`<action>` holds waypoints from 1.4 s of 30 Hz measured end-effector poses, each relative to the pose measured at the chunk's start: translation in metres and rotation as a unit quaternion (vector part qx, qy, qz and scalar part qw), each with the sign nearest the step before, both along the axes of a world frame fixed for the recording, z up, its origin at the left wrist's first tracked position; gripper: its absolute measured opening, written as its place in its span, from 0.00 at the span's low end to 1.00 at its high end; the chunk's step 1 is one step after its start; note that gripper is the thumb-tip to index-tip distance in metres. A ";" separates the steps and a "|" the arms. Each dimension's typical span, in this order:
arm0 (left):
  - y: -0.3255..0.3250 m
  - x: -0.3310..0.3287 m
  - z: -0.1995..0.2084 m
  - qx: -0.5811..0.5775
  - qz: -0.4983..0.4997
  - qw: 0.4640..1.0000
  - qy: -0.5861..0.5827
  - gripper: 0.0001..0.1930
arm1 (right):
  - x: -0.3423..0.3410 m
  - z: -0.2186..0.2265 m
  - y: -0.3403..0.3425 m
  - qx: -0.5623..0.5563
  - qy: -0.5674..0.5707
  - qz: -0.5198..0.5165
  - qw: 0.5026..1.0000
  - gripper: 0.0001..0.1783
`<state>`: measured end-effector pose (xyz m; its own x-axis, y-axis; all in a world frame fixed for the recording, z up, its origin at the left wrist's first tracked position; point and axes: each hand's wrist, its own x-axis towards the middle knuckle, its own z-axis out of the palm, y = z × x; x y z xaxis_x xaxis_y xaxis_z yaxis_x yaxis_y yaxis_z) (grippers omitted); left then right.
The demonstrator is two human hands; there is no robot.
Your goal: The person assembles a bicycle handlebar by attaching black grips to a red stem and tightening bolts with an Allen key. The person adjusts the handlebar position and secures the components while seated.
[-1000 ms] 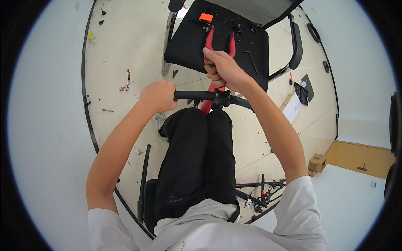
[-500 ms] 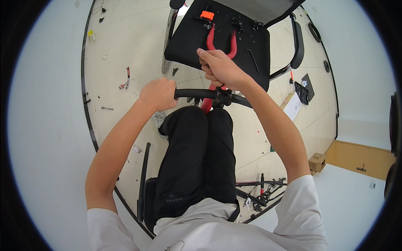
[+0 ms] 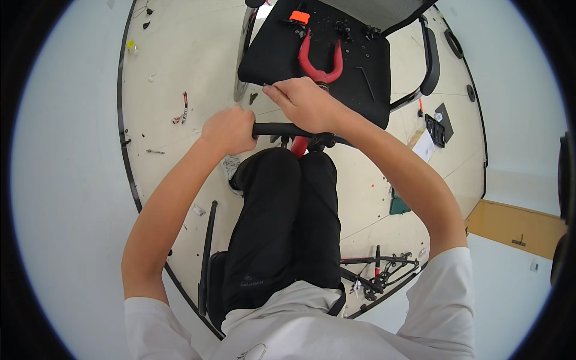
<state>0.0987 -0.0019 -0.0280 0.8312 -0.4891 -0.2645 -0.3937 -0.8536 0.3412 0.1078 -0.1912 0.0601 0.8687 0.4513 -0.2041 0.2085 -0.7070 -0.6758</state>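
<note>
A black handlebar (image 3: 279,129) lies crosswise above my knees, its dark stem clamp (image 3: 322,141) near the middle. My left hand (image 3: 229,130) is closed round the bar's left end. Just above the bar, my right hand (image 3: 302,103) is pinched, with a small dark tip showing at its fingertips; what it holds I cannot make out. The hand covers part of the bar. A red bicycle fork (image 3: 321,75) points its two legs away from me over the black chair seat (image 3: 372,81). Some red tubing (image 3: 299,147) shows between the bar and my knees.
On the chair seat lie a hex key (image 3: 365,83), an orange piece (image 3: 299,17) and several small dark parts. A black bicycle frame (image 3: 378,270) lies at lower right. An open black tool case (image 3: 435,130) and a green box (image 3: 399,204) rest on the floor.
My right hand has come nearer and slightly left, down over the handlebar, uncovering more of the fork. My left hand keeps its grip on the bar end.
</note>
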 end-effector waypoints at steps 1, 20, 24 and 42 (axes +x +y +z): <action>0.001 0.000 -0.001 0.000 0.001 1.000 -0.003 0.12 | -0.001 -0.003 0.000 0.011 -0.022 0.011 1.000 0.25; -0.003 0.000 0.010 0.017 -0.008 1.000 0.017 0.11 | -0.006 -0.017 0.008 -0.001 -0.066 -0.044 0.997 0.24; 0.000 0.000 0.005 0.011 -0.015 1.000 0.022 0.10 | -0.018 -0.016 0.007 -0.022 -0.109 0.054 0.992 0.21; -0.003 0.002 0.009 0.026 -0.010 0.999 0.037 0.11 | -0.141 -0.004 -0.077 0.010 -0.246 -0.020 0.969 0.25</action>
